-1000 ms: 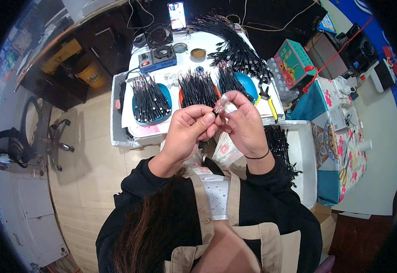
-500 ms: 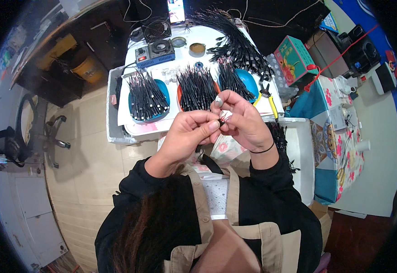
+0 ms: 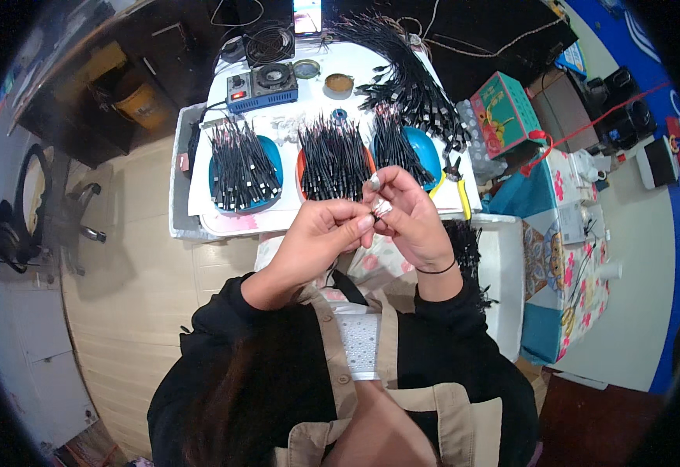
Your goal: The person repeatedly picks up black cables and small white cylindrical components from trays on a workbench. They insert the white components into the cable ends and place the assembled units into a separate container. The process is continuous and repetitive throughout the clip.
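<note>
White worktop (image 3: 223, 226), near edge | left hand (image 3: 320, 233) and right hand (image 3: 410, 218) pinched shut on small silver connector (image 3: 383, 208) | step judged: fitting cable end | black cables in orange bowl (image 3: 333, 159) just beyond.

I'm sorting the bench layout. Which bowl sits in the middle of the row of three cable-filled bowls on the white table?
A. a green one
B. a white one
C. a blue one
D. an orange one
D: the orange bowl stands between the left blue bowl and the right blue bowl.
</note>
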`<state>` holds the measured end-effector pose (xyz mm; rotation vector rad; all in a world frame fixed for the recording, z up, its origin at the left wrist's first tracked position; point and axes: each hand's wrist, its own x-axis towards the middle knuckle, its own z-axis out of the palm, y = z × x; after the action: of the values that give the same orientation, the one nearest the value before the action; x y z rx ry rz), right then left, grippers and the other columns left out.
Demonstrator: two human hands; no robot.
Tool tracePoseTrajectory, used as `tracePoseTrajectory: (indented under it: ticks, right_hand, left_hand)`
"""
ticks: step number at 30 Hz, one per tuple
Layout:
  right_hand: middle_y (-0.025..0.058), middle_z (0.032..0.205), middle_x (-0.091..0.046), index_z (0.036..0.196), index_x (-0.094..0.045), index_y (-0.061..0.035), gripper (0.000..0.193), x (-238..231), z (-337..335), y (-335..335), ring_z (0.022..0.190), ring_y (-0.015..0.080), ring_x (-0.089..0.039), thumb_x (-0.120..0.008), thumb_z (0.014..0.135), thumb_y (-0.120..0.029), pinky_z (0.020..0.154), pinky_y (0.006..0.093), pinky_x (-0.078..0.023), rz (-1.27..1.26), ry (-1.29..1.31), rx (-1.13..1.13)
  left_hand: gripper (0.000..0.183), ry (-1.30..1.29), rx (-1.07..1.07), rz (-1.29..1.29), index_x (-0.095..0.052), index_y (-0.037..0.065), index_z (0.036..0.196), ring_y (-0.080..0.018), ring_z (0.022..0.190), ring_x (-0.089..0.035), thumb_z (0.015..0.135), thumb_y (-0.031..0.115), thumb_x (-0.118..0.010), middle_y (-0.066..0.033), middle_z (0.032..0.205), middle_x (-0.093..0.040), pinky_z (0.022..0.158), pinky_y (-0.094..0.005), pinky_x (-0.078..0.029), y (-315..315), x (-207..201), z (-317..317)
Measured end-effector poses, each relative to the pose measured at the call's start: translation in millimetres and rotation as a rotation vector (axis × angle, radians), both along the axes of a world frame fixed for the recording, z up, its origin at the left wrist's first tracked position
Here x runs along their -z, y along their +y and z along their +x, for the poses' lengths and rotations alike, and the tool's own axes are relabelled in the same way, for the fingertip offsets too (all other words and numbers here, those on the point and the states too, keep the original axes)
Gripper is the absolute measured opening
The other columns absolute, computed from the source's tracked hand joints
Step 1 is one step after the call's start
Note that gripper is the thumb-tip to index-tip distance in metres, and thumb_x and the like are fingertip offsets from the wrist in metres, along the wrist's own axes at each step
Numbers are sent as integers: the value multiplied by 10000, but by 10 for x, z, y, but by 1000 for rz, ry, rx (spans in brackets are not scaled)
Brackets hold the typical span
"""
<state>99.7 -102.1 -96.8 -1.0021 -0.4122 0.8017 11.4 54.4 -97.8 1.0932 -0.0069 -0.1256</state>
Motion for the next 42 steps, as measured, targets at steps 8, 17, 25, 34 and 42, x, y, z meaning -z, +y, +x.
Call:
tracePoseTrajectory:
  ticks: [8,17,25,34,42]
  right_hand:
    - [37,1051,-506,1219,-430,-59,431,120,105,68,957,97,-524,-667,866,-135,725,213,-511,-32,-164,38]
    - [22,967,-514,1146,-463,-47,302,149,123,74,879,87,-516,-619,908,-146,677,185,-446,-167,-368,50]
    - [96,618,-500,758,-503,-5,218,54,4,3,533,126,-498,-577,898,-156,492,280,-372,-557,-823,96]
    - [-5,673,-508,858,-531,-28,160,130,-199,-108,622,48,-467,-510,956,-153,553,227,-368,-201,-348,150]
    - [98,963,-616,1040,-610,-23,281,-225,-252,-366,882,248,-608,-692,783,-106,772,337,-486,-308,-1462,147]
  left_hand:
    - [175,32,-12,67,-640,-53,994,-42,704,-537,951,94,-557,-22,783,-623,622,-186,-452,83,19,72]
    - [170,87,-29,61,-659,-53,957,-27,600,-493,931,97,-583,-30,700,-615,513,-166,-356,124,81,113]
    - [156,10,-95,207,-659,-43,880,-18,529,-419,911,98,-602,-19,658,-584,469,-181,-291,107,61,10]
    - [140,93,53,70,-663,-56,889,-38,541,-438,900,68,-599,-13,645,-559,474,-183,-300,130,-23,-226]
    - [122,106,158,43,-669,-40,883,-36,518,-446,898,62,-603,-11,644,-577,461,-189,-299,162,-108,-321]
